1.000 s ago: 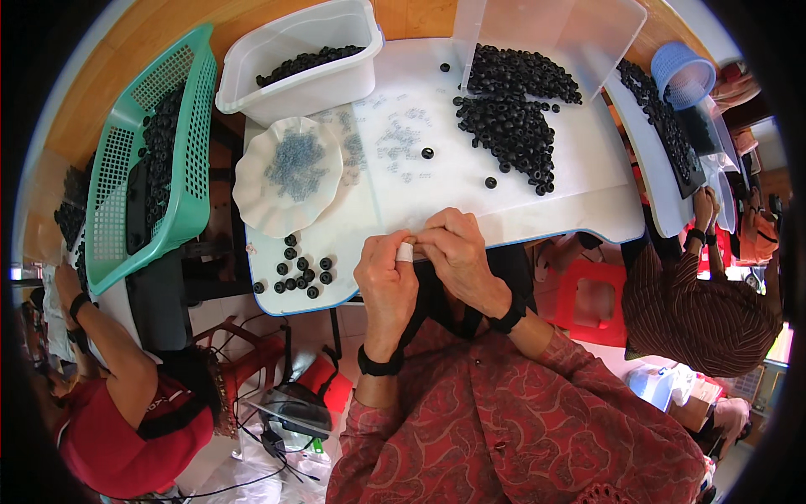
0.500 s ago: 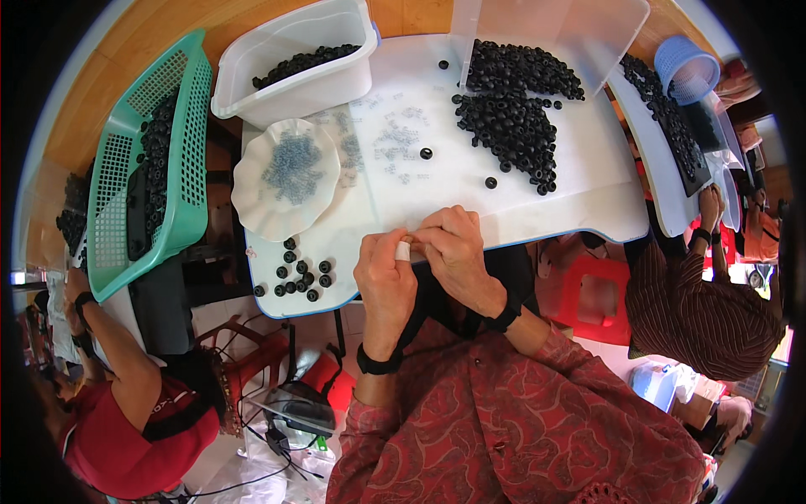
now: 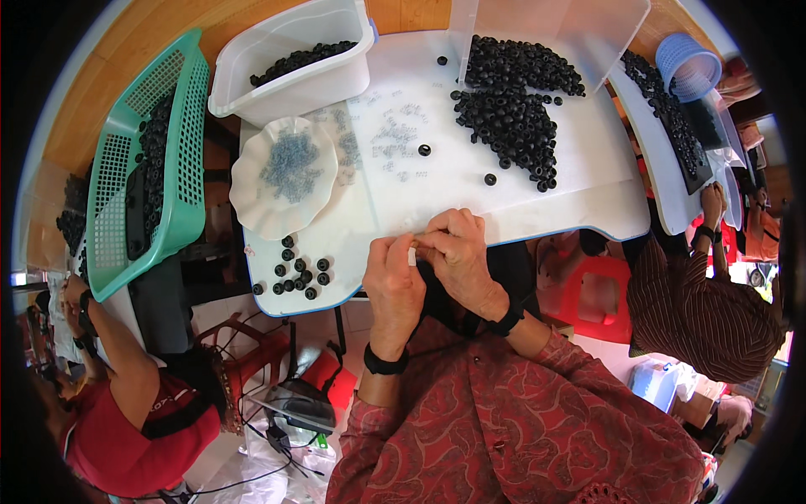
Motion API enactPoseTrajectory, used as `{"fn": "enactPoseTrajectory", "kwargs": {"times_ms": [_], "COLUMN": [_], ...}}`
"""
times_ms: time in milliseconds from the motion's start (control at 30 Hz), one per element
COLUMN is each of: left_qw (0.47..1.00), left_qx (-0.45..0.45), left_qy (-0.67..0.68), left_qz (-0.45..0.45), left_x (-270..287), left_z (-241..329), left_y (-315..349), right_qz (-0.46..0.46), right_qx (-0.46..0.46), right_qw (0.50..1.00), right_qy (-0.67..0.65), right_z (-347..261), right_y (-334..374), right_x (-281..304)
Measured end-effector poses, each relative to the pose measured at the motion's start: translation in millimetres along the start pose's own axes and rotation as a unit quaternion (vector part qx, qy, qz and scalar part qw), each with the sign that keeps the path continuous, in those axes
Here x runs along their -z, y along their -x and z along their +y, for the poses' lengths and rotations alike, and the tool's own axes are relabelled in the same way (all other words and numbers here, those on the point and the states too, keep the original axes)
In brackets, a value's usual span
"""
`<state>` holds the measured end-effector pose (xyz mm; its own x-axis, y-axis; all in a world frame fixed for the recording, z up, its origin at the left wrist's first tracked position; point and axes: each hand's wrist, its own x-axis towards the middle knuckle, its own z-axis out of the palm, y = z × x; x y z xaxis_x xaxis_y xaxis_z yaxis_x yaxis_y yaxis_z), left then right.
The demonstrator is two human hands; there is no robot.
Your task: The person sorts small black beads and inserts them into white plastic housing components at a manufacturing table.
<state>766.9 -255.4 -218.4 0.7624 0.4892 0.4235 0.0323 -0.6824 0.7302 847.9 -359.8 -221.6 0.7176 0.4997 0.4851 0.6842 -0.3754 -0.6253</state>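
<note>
My left hand (image 3: pixel 395 281) and my right hand (image 3: pixel 459 256) meet at the table's front edge, fingertips pinched together. Whatever they hold between them is too small and too covered to make out. White tape wraps one finger of the left hand. Left of my hands, several round black parts with holes (image 3: pixel 300 265) lie loose near the table's corner. Behind these stands a scalloped white dish (image 3: pixel 252 202) heaped with small clear pieces (image 3: pixel 291 166). More clear pieces (image 3: pixel 395 139) are scattered on the table. A big pile of black parts (image 3: pixel 512 126) spreads at the back right.
A white tub (image 3: pixel 357 71) and a green perforated basket (image 3: pixel 191 160), both with black parts, stand left. A clear bin (image 3: pixel 554 25) lies tipped behind the pile. Co-workers sit at left (image 3: pixel 143 420) and right (image 3: pixel 705 311). A red stool (image 3: pixel 579 294) is at right.
My two hands have shifted slightly to the right and lower, still pinched together. The table's things otherwise lie as before.
</note>
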Motion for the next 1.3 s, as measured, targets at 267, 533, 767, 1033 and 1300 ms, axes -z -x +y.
{"fn": "enactPoseTrajectory", "kwargs": {"times_ms": [267,533,767,1033,1300], "left_qw": [0.998,0.997,0.995,0.995,0.993], "left_qx": [-0.031,-0.069,-0.095,-0.085,-0.114], "left_qy": [-0.047,-0.041,-0.022,-0.011,-0.001], "left_qz": [0.01,0.01,-0.021,-0.042,-0.043], "left_x": [-6,-5,-1,1,-3], "left_z": [4,1,-1,3,3], "left_y": [3,3,1,4,8], "right_qz": [-0.022,-0.036,-0.028,-0.021,-0.012], "right_qx": [-0.02,-0.035,-0.046,-0.043,-0.037], "right_qw": [0.998,0.997,0.996,0.996,0.997], "right_qy": [-0.051,-0.066,-0.066,-0.08,-0.067], "right_z": [2,3,1,1,2], "right_y": [-1,4,11,17,24], "right_x": [4,6,7,8,11]}}
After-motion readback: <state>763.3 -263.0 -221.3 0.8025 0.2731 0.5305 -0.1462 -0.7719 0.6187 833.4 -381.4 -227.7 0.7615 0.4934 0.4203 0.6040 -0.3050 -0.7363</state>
